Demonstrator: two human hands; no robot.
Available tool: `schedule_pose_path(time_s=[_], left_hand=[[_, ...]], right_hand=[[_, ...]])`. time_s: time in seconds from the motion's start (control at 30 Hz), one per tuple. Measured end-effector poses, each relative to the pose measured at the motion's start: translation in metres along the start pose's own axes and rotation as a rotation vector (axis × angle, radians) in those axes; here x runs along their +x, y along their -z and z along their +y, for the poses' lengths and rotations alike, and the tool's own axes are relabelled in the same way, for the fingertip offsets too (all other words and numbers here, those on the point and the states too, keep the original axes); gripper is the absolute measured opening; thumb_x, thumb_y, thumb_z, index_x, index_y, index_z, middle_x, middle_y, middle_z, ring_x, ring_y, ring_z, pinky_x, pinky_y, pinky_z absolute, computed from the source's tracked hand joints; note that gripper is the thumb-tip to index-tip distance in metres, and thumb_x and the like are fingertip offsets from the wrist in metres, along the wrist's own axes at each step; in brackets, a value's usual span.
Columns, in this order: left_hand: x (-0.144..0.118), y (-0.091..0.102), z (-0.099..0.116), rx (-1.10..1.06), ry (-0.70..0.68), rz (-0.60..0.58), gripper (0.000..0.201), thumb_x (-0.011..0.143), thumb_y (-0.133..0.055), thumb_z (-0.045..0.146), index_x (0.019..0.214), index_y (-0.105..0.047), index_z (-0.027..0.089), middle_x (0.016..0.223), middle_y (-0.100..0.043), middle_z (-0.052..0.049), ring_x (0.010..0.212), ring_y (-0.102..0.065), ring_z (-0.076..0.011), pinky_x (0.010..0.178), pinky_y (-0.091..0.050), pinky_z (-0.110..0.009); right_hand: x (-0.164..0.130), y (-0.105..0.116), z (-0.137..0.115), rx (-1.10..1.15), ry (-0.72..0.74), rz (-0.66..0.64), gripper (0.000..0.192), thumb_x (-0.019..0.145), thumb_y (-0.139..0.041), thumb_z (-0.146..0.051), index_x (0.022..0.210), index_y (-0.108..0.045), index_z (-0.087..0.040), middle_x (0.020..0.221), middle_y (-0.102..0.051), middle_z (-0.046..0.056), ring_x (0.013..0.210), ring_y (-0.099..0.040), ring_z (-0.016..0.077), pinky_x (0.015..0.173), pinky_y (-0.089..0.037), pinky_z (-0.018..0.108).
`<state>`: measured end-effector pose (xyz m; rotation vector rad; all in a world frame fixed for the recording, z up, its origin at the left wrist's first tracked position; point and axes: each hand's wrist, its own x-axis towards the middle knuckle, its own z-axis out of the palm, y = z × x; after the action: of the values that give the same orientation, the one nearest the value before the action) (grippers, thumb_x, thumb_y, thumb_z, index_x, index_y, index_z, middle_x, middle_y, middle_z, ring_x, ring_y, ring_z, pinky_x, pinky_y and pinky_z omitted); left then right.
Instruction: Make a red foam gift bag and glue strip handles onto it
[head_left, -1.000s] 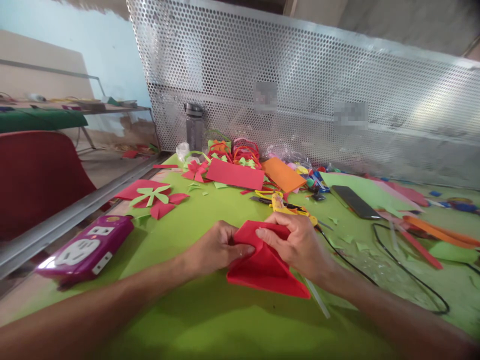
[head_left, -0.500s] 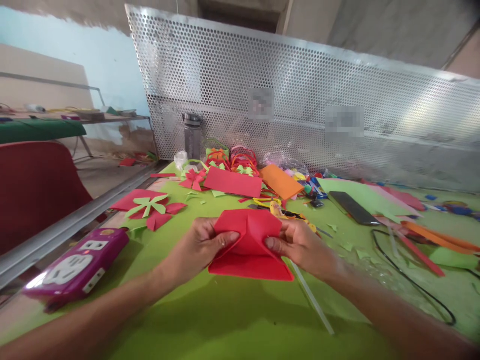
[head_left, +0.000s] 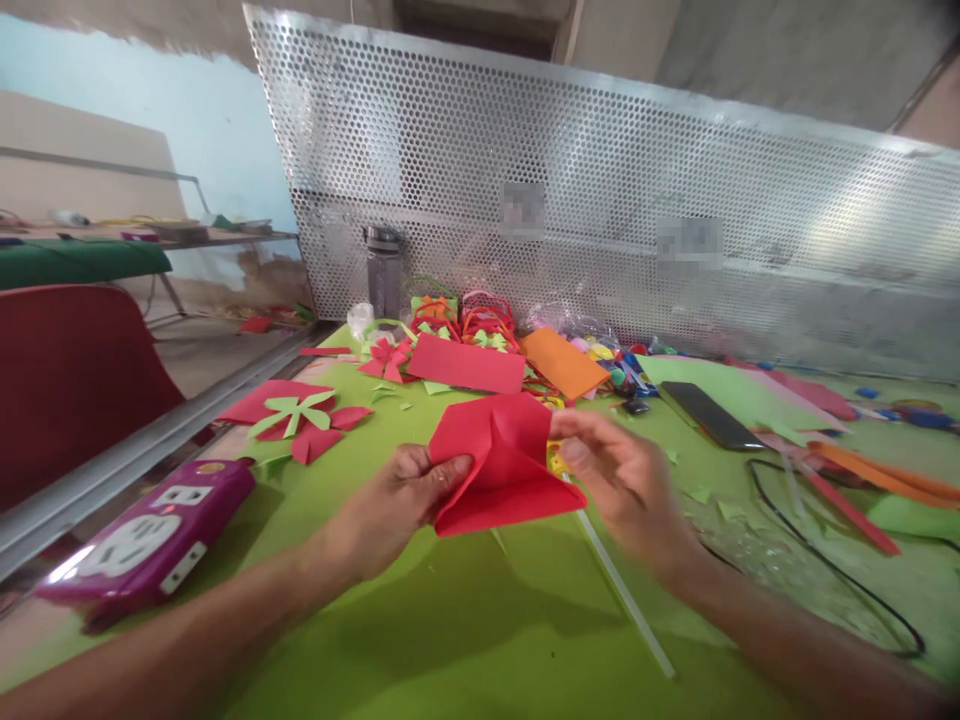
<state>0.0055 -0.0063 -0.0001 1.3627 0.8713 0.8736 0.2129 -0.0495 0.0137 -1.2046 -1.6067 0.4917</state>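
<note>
A folded red foam sheet [head_left: 495,460], shaped like a small pouch, is held above the table in the middle of the view. My left hand [head_left: 420,485] pinches its left side, thumb on the front face. Just off its right edge, my right hand [head_left: 619,475] has its fingers apart and holds nothing; the fingertips are close to the edge, and I cannot tell whether they touch it. A translucent white stick [head_left: 630,600] lies on the table below my right hand. Yellow-handled scissors [head_left: 556,458] are mostly hidden behind the red foam and the hand.
To the left are a purple power strip [head_left: 150,540] and cut flower shapes [head_left: 292,412]. Red [head_left: 469,364] and orange sheets [head_left: 564,362] lie behind, near a bottle [head_left: 384,275]. A phone [head_left: 709,415] and black cord [head_left: 832,560] are on the right. A perforated metal panel [head_left: 465,130] stands behind.
My right hand has let go of the red foam's right side and moved slightly right. The foam has tilted and risen a little, still in my left hand.
</note>
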Motion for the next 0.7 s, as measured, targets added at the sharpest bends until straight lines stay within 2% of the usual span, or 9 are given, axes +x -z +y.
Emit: schedule_pose_path(time_s=[0.07, 0.13, 0.17, 0.27, 0.43, 0.57, 0.7], left_hand=[[0.002, 0.002, -0.003, 0.014, -0.018, 0.023, 0.048, 0.068, -0.065, 0.049, 0.042, -0.039, 0.018, 0.042, -0.026, 0.007, 0.041, -0.02, -0.006, 0.039, -0.016, -0.023], [0.002, 0.002, -0.005, 0.069, -0.043, 0.043, 0.049, 0.071, -0.062, 0.05, 0.043, -0.036, 0.019, 0.043, -0.024, 0.007, 0.042, -0.019, -0.0063, 0.04, -0.014, -0.024], [0.002, 0.001, -0.005, 0.104, -0.05, 0.048, 0.049, 0.072, -0.06, 0.051, 0.044, -0.036, 0.019, 0.044, -0.024, 0.007, 0.042, -0.018, -0.0064, 0.041, -0.014, -0.024], [0.0, -0.003, -0.005, 0.172, -0.064, 0.053, 0.049, 0.075, -0.055, 0.051, 0.045, -0.033, 0.019, 0.044, -0.025, 0.007, 0.042, -0.018, -0.0064, 0.04, -0.014, -0.024], [-0.002, -0.008, -0.008, 0.168, -0.097, 0.023, 0.046, 0.077, -0.053, 0.048, 0.048, -0.031, 0.019, 0.047, -0.026, 0.007, 0.045, -0.019, -0.0066, 0.041, -0.017, -0.023], [-0.004, -0.01, -0.011, 0.106, -0.076, 0.076, 0.048, 0.074, -0.056, 0.049, 0.05, -0.026, 0.02, 0.049, -0.024, 0.007, 0.047, -0.021, -0.0069, 0.043, -0.02, -0.021], [-0.004, -0.008, -0.008, 0.03, -0.032, -0.008, 0.045, 0.074, -0.059, 0.046, 0.048, -0.035, 0.018, 0.048, -0.03, 0.007, 0.047, -0.022, -0.0062, 0.043, -0.022, -0.02]], right_hand=[[-0.006, 0.005, -0.006, -0.19, 0.227, 0.162, 0.025, 0.088, -0.047, -0.029, 0.111, -0.055, -0.023, 0.106, -0.065, 0.008, 0.098, -0.06, 0.0226, 0.084, -0.047, 0.039], [-0.013, 0.005, -0.012, -0.388, 0.488, 0.118, 0.028, 0.088, -0.047, -0.025, 0.115, -0.053, -0.024, 0.108, -0.065, 0.009, 0.102, -0.059, 0.0237, 0.089, -0.045, 0.043], [-0.017, 0.003, -0.013, -0.48, 0.609, 0.038, 0.027, 0.087, -0.049, -0.024, 0.114, -0.053, -0.024, 0.106, -0.066, 0.009, 0.101, -0.06, 0.024, 0.09, -0.045, 0.044], [-0.027, -0.012, -0.012, -0.749, 0.796, -0.096, 0.021, 0.086, -0.051, -0.019, 0.106, -0.059, -0.016, 0.102, -0.068, 0.009, 0.096, -0.062, 0.0235, 0.089, -0.046, 0.041], [-0.034, -0.033, -0.006, -0.909, 0.864, -0.145, 0.032, 0.086, -0.033, -0.007, 0.099, -0.063, -0.006, 0.092, -0.07, 0.013, 0.085, -0.064, 0.026, 0.079, -0.05, 0.04], [-0.032, -0.035, -0.008, -0.939, 0.858, -0.207, 0.031, 0.082, -0.033, -0.005, 0.089, -0.064, -0.007, 0.08, -0.068, 0.014, 0.074, -0.064, 0.0247, 0.069, -0.05, 0.038], [-0.03, -0.034, -0.01, -0.934, 0.802, -0.278, 0.027, 0.076, -0.035, -0.001, 0.073, -0.06, -0.011, 0.068, -0.062, 0.011, 0.064, -0.059, 0.0224, 0.062, -0.047, 0.036]])
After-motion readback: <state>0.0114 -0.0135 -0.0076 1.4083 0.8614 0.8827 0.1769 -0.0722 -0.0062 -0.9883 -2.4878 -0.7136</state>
